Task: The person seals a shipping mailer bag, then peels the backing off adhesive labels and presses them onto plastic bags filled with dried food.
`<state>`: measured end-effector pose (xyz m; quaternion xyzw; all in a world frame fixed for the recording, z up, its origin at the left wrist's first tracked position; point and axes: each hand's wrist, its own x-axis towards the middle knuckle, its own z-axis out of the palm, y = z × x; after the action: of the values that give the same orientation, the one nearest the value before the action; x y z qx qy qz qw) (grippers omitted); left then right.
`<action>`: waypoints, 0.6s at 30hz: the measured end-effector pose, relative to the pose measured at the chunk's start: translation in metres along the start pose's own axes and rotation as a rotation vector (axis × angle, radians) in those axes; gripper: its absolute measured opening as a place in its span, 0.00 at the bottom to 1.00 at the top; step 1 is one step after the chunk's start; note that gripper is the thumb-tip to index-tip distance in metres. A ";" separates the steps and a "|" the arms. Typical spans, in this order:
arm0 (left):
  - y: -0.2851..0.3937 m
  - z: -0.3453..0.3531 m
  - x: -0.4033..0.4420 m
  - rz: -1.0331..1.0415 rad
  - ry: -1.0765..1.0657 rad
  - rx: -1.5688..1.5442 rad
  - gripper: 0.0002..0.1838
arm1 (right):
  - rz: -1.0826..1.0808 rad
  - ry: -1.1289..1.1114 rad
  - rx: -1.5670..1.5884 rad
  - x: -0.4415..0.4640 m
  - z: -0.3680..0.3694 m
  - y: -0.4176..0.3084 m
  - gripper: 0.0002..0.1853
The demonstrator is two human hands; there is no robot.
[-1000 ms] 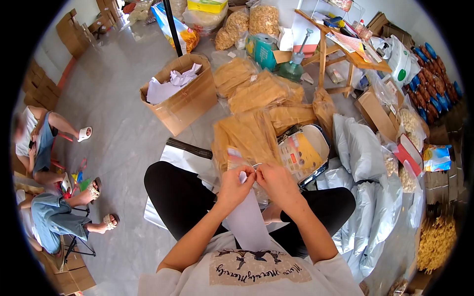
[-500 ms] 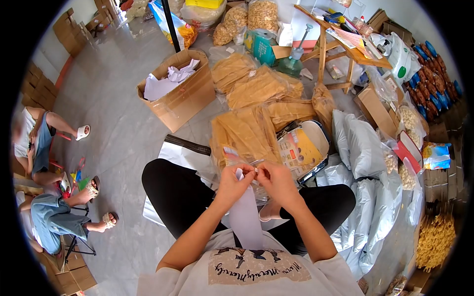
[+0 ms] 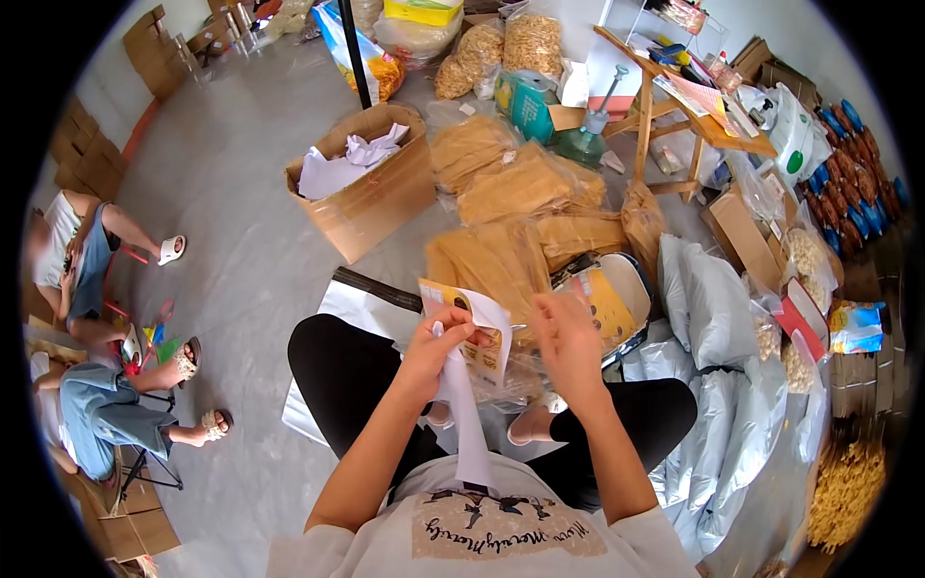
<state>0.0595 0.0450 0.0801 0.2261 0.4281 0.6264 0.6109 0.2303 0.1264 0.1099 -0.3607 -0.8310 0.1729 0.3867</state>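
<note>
My left hand (image 3: 430, 349) is closed on a long white paper strip (image 3: 464, 424), which trails down over my lap. A printed label (image 3: 493, 339) with yellow and orange food pictures is also at its fingertips, standing out beyond them. My right hand (image 3: 568, 339) is a short way to the right of the label, apart from it. Its fingers point down and are partly blurred, so whether they pinch anything does not show. Under both hands lie clear plastic bags (image 3: 482, 255) with flat tan contents. An open case (image 3: 617, 294) with yellow printed packs lies beyond my right hand.
Silver-grey mailing bags (image 3: 713, 424) are piled at my right. A carton (image 3: 371, 212) with white paper stands front left, a wooden stool (image 3: 713, 120) front right. A white plastic sheet (image 3: 337, 332) lies by my left knee. Two people (image 3: 106, 414) sit at the far left.
My hands were together pinching the end of the white strip; the right has moved away to the right. The printed label now shows at my left hand. The view has shifted slightly.
</note>
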 end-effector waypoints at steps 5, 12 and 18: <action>0.006 0.010 0.002 0.071 0.063 -0.043 0.06 | -0.072 -0.213 -0.046 -0.010 0.018 -0.001 0.09; -0.021 -0.026 0.009 -0.190 0.074 0.185 0.09 | 0.468 0.256 0.826 0.040 0.034 0.033 0.06; -0.031 -0.039 0.064 0.037 0.448 -0.219 0.05 | 0.388 -0.141 0.610 0.029 0.093 0.029 0.09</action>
<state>0.0363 0.0924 0.0184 0.0219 0.4781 0.7146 0.5101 0.1597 0.1669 0.0488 -0.3668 -0.6819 0.5075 0.3781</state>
